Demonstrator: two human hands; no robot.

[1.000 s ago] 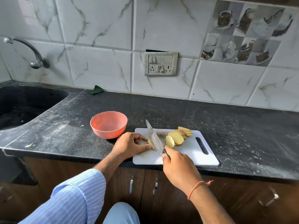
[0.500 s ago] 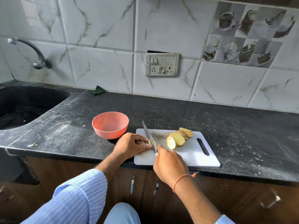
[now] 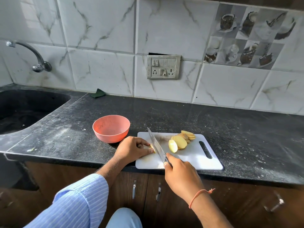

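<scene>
Steel knife (image 3: 156, 145) in curled right grip (image 3: 182, 176)

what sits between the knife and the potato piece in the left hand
Nothing visible: the knife, gripped by the right hand, stands beside the potato piece that the left hand pinches on the cutting board.

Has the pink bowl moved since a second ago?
No. The pink bowl sits as before, just off the back left corner of the white cutting board; only the camera has drifted.

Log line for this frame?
left hand: pinches pale potato end; right hand: grips steel kitchen knife; yellow potato slices: beside blade; site: white plastic cutting board
</scene>
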